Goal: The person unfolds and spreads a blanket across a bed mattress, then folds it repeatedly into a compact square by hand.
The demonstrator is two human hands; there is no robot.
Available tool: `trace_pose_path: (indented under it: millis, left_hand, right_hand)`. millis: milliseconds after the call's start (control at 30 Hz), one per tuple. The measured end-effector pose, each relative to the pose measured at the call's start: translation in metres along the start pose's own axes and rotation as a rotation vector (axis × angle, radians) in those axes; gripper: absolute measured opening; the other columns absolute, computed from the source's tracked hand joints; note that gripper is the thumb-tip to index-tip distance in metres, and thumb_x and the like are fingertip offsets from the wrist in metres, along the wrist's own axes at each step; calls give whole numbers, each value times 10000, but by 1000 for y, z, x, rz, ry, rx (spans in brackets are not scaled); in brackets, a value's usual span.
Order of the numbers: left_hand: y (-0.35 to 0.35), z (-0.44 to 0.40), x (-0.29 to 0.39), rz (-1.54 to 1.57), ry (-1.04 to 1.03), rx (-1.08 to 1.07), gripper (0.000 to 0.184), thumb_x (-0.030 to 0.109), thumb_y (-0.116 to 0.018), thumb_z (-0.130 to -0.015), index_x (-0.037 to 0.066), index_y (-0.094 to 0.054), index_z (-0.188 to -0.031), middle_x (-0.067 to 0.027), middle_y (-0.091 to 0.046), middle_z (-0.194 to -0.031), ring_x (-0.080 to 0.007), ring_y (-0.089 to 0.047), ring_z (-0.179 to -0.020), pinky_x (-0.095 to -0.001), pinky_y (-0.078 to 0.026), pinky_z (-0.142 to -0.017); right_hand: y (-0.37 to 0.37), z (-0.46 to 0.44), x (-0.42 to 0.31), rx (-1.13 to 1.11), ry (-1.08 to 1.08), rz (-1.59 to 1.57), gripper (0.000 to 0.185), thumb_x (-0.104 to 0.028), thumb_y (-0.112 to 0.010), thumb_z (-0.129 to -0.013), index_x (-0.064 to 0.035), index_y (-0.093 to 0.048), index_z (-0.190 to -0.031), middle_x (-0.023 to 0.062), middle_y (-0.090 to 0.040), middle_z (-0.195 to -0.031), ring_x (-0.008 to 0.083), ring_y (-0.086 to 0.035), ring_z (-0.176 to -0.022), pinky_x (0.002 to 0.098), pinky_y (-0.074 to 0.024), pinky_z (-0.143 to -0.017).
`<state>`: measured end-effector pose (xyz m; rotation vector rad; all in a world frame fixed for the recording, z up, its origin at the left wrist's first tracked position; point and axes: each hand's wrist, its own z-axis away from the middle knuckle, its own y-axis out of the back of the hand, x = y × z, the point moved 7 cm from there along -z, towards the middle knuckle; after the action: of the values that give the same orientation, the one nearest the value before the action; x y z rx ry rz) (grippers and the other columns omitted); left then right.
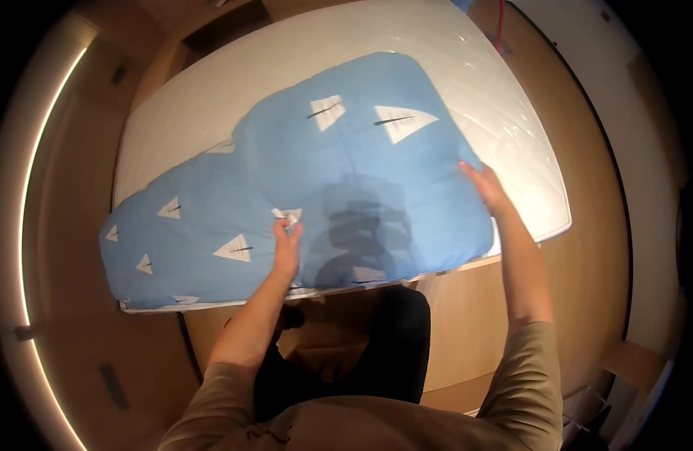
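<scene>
A blue quilt (361, 158) with white triangular tree prints lies folded and bunched on a white mattress (211, 98). My left hand (287, 244) is over the quilt's middle, thumb and fingertips pinched together on the cloth at a white print. At the quilt's right edge is my right hand (485, 186), its thumb on top of the fabric and the other fingers partly hidden along the side. A dark shadow falls across the quilt between both hands.
The mattress rests on a wooden bed frame (463, 316), whose near side has an opening by my legs. A lit strip (31, 173) runs along the panel at the left. Wooden floor (579, 150) extends along the right, with a small wooden piece (633, 364) at lower right.
</scene>
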<state>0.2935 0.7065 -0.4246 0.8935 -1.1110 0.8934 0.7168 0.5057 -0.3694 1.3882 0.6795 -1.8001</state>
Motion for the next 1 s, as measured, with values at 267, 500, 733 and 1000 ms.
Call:
trace_pose_path:
  millis: [267, 500, 733, 1000]
  left_hand:
    - [7, -13, 3, -243, -185, -152, 484, 375, -554, -914, -9, -385, -1156, -244, -570, -1093, -398, -559, -1035, -434, -426, -885]
    - [19, -14, 46, -469, 45, -193, 512, 382, -581, -883, -35, -417, -1131, -280, -571, -1121, -439, -574, -999, -467, -447, -862]
    - [225, -2, 51, -791, -440, -17, 502, 361, -670, -795, -31, -531, -1075, -227, -566, -1036, -395, -540, -973, -469, -432, -869]
    - [669, 52, -84, -279, 487, 940, 683, 534, -706, -752, -19, -566, -1129, -147, -600, -1068, -297, -545, -892, -420, -458, -769]
  right_hand:
    - [-14, 48, -29, 276, -93, 343, 683, -543, -536, -892, 62, -555, -1208, 174, -611, -1147, 211, -559, -1064, 339, -418, -938]
    - [-227, 44, -156, 412, 522, 1248, 743, -622, -495, -847, -184, -369, -1434, 188, -279, -1506, 446, -234, -1375, 637, -210, -1058]
    - [-277, -8, -64, 449, 287, 1585, 766, -667, -483, -813, -311, -298, -1465, 116, -186, -1556, 471, -51, -1410, 771, -31, -990]
    - [-381, 109, -91, 127, 596, 1420, 788, -499, -633, -788, -172, -349, -1446, 181, -176, -1544, 463, -103, -1409, 676, -79, -1064]
